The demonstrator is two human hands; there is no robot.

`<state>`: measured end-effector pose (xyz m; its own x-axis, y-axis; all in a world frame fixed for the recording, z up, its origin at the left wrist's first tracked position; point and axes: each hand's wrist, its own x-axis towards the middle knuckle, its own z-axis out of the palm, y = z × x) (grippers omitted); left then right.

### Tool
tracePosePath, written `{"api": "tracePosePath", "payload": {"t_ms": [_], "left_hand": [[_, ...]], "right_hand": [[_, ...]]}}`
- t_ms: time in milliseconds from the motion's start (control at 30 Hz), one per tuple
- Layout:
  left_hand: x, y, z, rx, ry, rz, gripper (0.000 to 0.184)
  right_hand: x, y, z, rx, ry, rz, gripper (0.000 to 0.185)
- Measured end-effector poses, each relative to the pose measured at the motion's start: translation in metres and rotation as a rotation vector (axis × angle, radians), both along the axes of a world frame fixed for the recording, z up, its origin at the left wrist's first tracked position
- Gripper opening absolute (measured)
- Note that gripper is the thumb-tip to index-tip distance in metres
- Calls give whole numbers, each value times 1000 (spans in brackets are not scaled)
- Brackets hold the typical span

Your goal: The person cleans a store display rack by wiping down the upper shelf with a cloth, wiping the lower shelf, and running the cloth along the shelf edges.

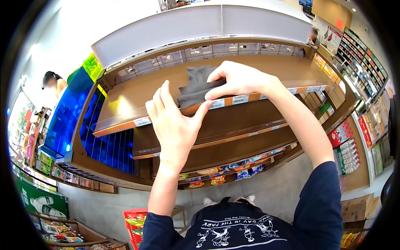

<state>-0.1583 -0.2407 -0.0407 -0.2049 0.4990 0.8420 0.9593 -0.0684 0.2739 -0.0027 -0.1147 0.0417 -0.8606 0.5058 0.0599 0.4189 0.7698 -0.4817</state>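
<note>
A crumpled dark grey cloth (198, 86) lies on the top brown shelf (258, 68), close to its front edge. My right hand (239, 81) is curled over the cloth's right side, with folds of it running between thumb and fingers into the palm. My left hand (175, 125) is open just left of the cloth, in front of the shelf edge. Its fingers point up and its thumb stretches toward my right thumb near a white price label (216, 103). Whether the left fingers touch the cloth, I cannot tell.
Lower brown shelves (225, 129) sit beneath, with snack bags (218, 179) at the bottom. A blue translucent panel (68, 121) stands left. A red basket (135, 225) is on the floor. Bottles (348, 154) stand right. One person (52, 83) is far left, another (314, 37) far right.
</note>
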Motion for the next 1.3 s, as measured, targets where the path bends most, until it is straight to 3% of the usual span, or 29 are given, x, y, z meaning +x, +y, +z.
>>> {"api": "tracePosePath", "payload": {"t_ms": [367, 600, 733, 967, 1133, 1300], "left_hand": [[6, -3, 5, -48, -28, 36, 85], [8, -7, 7, -90, -10, 66, 70], [6, -7, 5, -102, 20, 76, 62], [10, -5, 9, -111, 30, 83, 59], [25, -7, 21, -36, 138, -53, 55], [59, 12, 25, -51, 69, -225, 54]], "right_hand": [[33, 12, -2, 0, 36, -23, 46], [45, 19, 0, 14, -7, -25, 50], [51, 22, -4, -14, 29, -6, 42], [51, 24, -8, 63, 67, 11, 48], [49, 22, -12, 31, 81, 23, 48], [51, 27, -13, 49, 93, 38, 46]]}}
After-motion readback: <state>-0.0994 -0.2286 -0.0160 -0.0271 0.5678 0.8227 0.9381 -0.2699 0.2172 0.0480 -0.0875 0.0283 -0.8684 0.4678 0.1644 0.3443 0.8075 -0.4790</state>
